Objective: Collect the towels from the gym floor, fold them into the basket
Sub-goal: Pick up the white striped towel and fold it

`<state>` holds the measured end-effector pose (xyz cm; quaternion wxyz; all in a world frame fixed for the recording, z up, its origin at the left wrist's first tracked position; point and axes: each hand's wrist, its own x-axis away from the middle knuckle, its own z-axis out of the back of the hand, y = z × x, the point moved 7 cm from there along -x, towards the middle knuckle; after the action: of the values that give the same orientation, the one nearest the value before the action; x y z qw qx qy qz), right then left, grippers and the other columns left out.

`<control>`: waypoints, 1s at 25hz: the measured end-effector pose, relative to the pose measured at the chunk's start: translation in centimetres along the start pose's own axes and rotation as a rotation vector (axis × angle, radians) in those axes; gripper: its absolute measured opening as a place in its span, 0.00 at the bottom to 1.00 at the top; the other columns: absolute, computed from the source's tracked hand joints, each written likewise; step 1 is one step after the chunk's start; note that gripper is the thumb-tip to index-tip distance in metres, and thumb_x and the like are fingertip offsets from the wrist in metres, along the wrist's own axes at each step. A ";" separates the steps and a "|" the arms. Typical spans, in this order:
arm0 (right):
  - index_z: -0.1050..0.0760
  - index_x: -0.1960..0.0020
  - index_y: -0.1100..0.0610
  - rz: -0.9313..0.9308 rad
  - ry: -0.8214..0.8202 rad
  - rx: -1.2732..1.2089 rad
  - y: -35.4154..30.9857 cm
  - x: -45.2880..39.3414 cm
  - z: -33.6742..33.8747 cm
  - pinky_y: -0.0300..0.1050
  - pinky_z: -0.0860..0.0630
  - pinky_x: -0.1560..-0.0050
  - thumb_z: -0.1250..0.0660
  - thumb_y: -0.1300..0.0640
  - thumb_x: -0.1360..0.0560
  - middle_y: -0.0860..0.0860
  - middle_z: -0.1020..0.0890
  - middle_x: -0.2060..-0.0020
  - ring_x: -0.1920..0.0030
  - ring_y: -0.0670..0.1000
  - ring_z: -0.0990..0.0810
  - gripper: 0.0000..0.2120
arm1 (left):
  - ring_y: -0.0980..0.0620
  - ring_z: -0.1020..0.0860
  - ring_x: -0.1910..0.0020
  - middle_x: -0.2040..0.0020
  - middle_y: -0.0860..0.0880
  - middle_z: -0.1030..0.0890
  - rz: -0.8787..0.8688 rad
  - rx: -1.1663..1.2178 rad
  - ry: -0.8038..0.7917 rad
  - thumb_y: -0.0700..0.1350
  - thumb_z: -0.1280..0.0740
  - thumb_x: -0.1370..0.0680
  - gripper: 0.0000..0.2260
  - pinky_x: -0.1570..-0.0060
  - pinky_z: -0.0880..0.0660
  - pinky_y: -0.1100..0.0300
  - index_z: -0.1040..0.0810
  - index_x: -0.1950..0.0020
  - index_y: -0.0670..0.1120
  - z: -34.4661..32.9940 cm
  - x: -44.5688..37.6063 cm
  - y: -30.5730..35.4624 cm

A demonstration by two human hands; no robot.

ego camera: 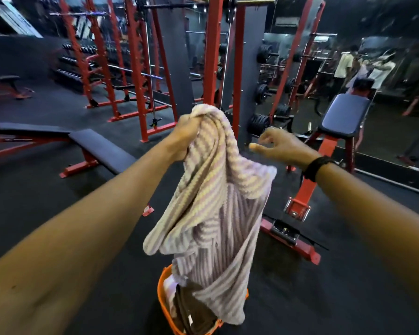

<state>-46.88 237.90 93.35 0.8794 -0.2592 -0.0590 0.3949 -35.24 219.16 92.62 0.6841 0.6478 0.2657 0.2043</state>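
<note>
My left hand [183, 137] grips the top of a striped purple-and-cream towel [213, 201], which hangs crumpled in front of me. Its lower end drapes over an orange basket [163, 308] on the black floor. Inside the basket lie a brown folded towel [191, 308] and a white one [170, 287]. My right hand [279, 146], with a black wristband, hovers just right of the towel's top. Its fingers are apart and hold nothing.
A flat black bench [92, 146] with red legs stands to the left. An inclined bench [344, 117] with a red frame stands to the right. Red racks [213, 56] with weight plates rise behind. A mirror wall at right reflects people.
</note>
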 end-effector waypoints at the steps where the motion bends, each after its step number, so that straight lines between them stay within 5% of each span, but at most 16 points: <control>1: 0.26 0.46 0.63 0.007 -0.142 -0.138 -1.2 0.7 -1.6 0.58 0.19 0.52 0.35 0.32 0.32 0.63 0.20 0.48 0.55 0.57 0.18 0.34 | 0.48 0.19 0.51 0.51 0.45 0.18 0.011 0.009 0.011 0.51 0.40 0.19 0.14 0.57 0.22 0.56 0.22 0.46 0.42 -0.4 -0.2 0.7; 4: 0.28 0.39 0.52 -0.044 -0.445 -0.322 -3.3 2.0 -6.3 0.54 0.17 0.57 0.31 0.33 0.36 0.53 0.19 0.47 0.54 0.54 0.16 0.33 | 0.49 0.18 0.54 0.53 0.46 0.17 0.034 -0.021 -0.010 0.51 0.38 0.20 0.14 0.58 0.22 0.57 0.22 0.46 0.42 -1.7 -0.5 1.8; 7: 0.23 0.44 0.57 0.035 -0.177 -0.371 -3.8 0.2 -6.9 0.52 0.17 0.58 0.30 0.52 0.25 0.53 0.17 0.52 0.51 0.55 0.17 0.13 | 0.50 0.18 0.54 0.55 0.48 0.17 0.013 -0.050 -0.096 0.48 0.36 0.20 0.09 0.59 0.22 0.58 0.21 0.50 0.44 -2.3 0.0 1.9; 9: 0.22 0.48 0.59 -0.022 -0.014 -0.605 -3.2 -0.9 -5.9 0.48 0.19 0.64 0.34 0.58 0.24 0.55 0.18 0.57 0.56 0.55 0.18 0.06 | 0.51 0.20 0.50 0.49 0.48 0.18 -0.075 -0.093 -0.127 0.50 0.36 0.20 0.11 0.55 0.21 0.57 0.24 0.44 0.45 -2.0 0.8 1.5; 13: 0.25 0.54 0.58 -0.213 0.113 -1.065 -2.3 -1.8 -4.2 0.38 0.25 0.77 0.36 0.65 0.23 0.53 0.22 0.63 0.66 0.48 0.22 0.04 | 0.52 0.26 0.45 0.42 0.49 0.28 -0.523 -0.463 0.095 0.69 0.34 0.33 0.34 0.47 0.26 0.58 0.32 0.37 0.48 -0.3 5.8 -0.6; 16: 0.26 0.57 0.58 -0.301 0.148 -1.158 -2.6 -2.0 -4.1 0.38 0.25 0.79 0.37 0.67 0.23 0.52 0.24 0.65 0.73 0.44 0.24 0.07 | 0.53 0.31 0.45 0.43 0.51 0.32 -0.547 -0.790 -0.012 0.72 0.32 0.38 0.42 0.50 0.31 0.60 0.35 0.32 0.49 -2.1 8.3 -3.6; 17: 0.26 0.57 0.58 -0.316 0.132 -1.174 -2.7 -2.0 -4.2 0.38 0.25 0.78 0.37 0.67 0.23 0.52 0.24 0.66 0.75 0.43 0.24 0.07 | 0.52 0.29 0.46 0.44 0.50 0.29 -0.542 -0.815 -0.016 0.67 0.31 0.34 0.38 0.51 0.29 0.58 0.33 0.31 0.48 -2.3 8.1 -3.9; 19: 0.25 0.56 0.58 -0.325 0.056 -1.128 -2.4 -1.7 -4.6 0.38 0.24 0.77 0.35 0.65 0.23 0.52 0.23 0.65 0.76 0.43 0.23 0.05 | 0.47 0.23 0.54 0.53 0.45 0.21 -0.596 -0.680 0.077 0.50 0.31 0.27 0.17 0.57 0.26 0.54 0.22 0.44 0.41 -1.1 6.7 -2.7; 21: 0.25 0.54 0.59 -0.307 -0.024 -0.898 -1.9 -1.4 -4.8 0.41 0.22 0.76 0.35 0.59 0.21 0.53 0.23 0.65 0.75 0.46 0.22 0.04 | 0.50 0.23 0.60 0.61 0.45 0.20 -0.571 -0.562 0.116 0.38 0.35 0.25 0.04 0.61 0.30 0.58 0.21 0.58 0.39 0.4 5.1 -1.0; 23: 0.28 0.57 0.57 -0.181 0.025 -0.517 -1.9 -1.4 -3.7 0.45 0.20 0.72 0.37 0.46 0.22 0.53 0.24 0.67 0.71 0.51 0.20 0.15 | 0.52 0.27 0.63 0.65 0.47 0.23 -0.534 -0.617 0.098 0.36 0.36 0.24 0.08 0.64 0.33 0.61 0.24 0.64 0.43 0.7 3.9 1.2; 25: 0.30 0.59 0.54 0.037 0.100 -0.428 -3.7 -1.5 -2.5 0.47 0.18 0.65 0.39 0.35 0.26 0.54 0.22 0.63 0.63 0.51 0.19 0.22 | 0.51 0.28 0.65 0.68 0.47 0.25 -0.558 -0.727 0.123 0.38 0.35 0.25 0.11 0.65 0.35 0.58 0.26 0.67 0.47 0.5 3.2 4.2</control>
<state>-44.66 233.76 93.20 0.7988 -0.4604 -0.0929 0.3760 -32.17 221.11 96.51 0.8786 0.2564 0.3813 0.1305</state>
